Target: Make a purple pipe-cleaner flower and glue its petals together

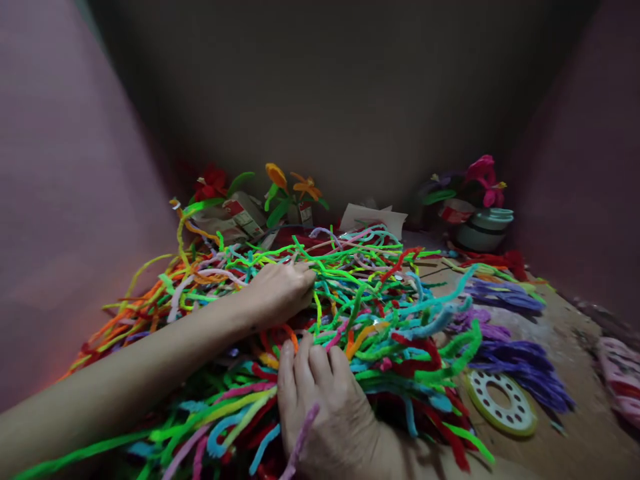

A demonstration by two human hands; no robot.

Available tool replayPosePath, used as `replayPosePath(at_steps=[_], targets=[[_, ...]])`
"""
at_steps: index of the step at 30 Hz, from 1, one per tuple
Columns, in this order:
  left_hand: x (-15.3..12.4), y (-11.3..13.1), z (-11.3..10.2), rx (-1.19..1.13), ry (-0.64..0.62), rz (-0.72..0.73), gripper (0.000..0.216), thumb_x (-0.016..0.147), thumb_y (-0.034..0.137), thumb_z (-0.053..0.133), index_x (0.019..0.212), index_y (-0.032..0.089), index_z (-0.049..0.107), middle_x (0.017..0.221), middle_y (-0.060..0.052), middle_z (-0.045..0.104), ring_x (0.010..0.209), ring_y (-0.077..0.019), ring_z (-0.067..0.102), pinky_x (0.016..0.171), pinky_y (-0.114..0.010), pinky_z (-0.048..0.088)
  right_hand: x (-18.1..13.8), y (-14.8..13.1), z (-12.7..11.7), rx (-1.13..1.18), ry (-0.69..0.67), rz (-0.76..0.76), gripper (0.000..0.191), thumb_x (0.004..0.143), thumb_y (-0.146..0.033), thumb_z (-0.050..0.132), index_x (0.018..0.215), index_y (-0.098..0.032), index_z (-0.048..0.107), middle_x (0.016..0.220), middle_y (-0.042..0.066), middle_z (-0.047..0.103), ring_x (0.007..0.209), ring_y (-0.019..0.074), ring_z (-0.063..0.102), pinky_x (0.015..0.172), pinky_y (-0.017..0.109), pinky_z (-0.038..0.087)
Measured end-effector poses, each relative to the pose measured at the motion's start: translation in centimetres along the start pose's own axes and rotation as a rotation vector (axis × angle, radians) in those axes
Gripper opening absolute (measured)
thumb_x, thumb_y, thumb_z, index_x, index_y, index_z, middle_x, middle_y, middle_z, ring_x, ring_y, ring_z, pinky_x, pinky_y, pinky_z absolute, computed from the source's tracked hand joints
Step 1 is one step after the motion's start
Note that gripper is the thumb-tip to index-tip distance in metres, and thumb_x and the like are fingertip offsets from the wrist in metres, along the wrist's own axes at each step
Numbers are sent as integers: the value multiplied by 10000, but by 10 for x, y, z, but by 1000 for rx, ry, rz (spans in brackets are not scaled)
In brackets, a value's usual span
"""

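A large tangled heap of fuzzy pipe cleaners [370,280] in green, red, blue, orange, pink and yellow spreads in front of me. My left hand [283,291] reaches across from the lower left and is closed at the heap's middle, gripping pipe cleaners; its fingertips are partly hidden. Nearer to me, my right hand [325,407] lies palm down on the heap, its fingers laid side by side over the strands and pointing away from me. A lilac pipe cleaner [301,443] sticks up in front of the back of that hand.
To the right, purple pipe cleaner bundles [523,370] and a tape roll [501,403] lie on the brown board [575,333]. Behind the heap stand pipe cleaner flowers [287,187], white paper [373,219] and a pale jar [485,228]. Pink walls [65,200] flank both sides.
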State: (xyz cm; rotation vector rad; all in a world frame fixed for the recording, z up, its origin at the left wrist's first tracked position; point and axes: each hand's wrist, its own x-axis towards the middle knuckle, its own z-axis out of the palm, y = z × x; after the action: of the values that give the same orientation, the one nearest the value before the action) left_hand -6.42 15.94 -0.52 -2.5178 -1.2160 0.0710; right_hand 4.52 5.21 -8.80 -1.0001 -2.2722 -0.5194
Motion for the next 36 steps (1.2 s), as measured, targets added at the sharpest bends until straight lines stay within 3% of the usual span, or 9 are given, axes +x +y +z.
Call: replayPosePath(at_steps=[5, 9, 13, 16, 19, 24, 30, 33, 36], targets=[[6, -11, 10, -75, -20, -103, 188, 751, 218, 412, 679, 181, 582, 643, -43, 616, 572, -160, 542, 507, -252, 313, 0, 0, -1, 5, -27, -19, 444, 777, -64, 357, 1186, 77, 458, 1045, 286, 561, 888, 335, 509, 642, 444, 386], [4, -13, 6, -130, -48, -123, 190, 744, 231, 414, 763, 189, 599, 651, -39, 609, 565, -159, 525, 503, -247, 300, 0, 1, -2, 27, -31, -21, 446, 789, -79, 365, 1200, 82, 432, 1068, 294, 543, 957, 351, 486, 660, 446, 383], [1, -6, -13, -356, -45, -17, 268, 725, 177, 432, 946, 195, 584, 660, 3, 582, 577, -125, 499, 526, -212, 327, 1, 2, -4, 34, -58, -11, 399, 795, -91, 359, 1157, 46, 456, 1026, 267, 550, 936, 340, 489, 643, 439, 381], [1, 4, -19, -519, -58, 129, 241, 742, 148, 429, 856, 190, 637, 708, 2, 609, 642, -107, 522, 590, -192, 361, 2, 1, -6, 46, -120, 12, 230, 791, -101, 364, 939, -67, 537, 801, 158, 557, 728, 267, 499, 563, 392, 364], [3, 15, -11, -483, -173, 195, 188, 717, 183, 494, 748, 206, 678, 723, -14, 647, 657, -128, 559, 583, -210, 371, 3, 1, -7, 54, -133, 41, 130, 776, -109, 380, 800, -137, 504, 689, 85, 497, 606, 217, 439, 526, 367, 338], [5, 30, 3, -259, -246, 75, 193, 693, 232, 514, 769, 208, 690, 724, -73, 687, 642, -212, 607, 494, -264, 355, 4, 2, -8, 53, -86, 30, 105, 770, -99, 399, 776, -149, 492, 678, 75, 497, 609, 216, 424, 537, 363, 323], [6, 38, -5, -115, -222, 62, 225, 693, 142, 437, 657, 150, 660, 673, -125, 672, 580, -213, 597, 486, -277, 357, 3, 3, -8, 60, -65, 20, 126, 793, -104, 383, 760, -152, 495, 670, 80, 501, 607, 221, 427, 539, 369, 320], [3, 31, -13, -185, -174, -37, 218, 697, 193, 437, 666, 170, 652, 654, -87, 659, 570, -188, 571, 481, -262, 337, 4, 2, -8, 65, -90, 25, 135, 799, -117, 375, 783, -143, 506, 690, 88, 505, 617, 223, 436, 539, 373, 333], [0, 16, -17, -425, -191, -129, 208, 696, 253, 450, 615, 167, 621, 555, -22, 587, 530, -138, 510, 472, -228, 320, 4, 2, -9, 50, -124, 12, 200, 801, -108, 360, 901, -92, 532, 797, 139, 541, 671, 234, 464, 565, 389, 356]])
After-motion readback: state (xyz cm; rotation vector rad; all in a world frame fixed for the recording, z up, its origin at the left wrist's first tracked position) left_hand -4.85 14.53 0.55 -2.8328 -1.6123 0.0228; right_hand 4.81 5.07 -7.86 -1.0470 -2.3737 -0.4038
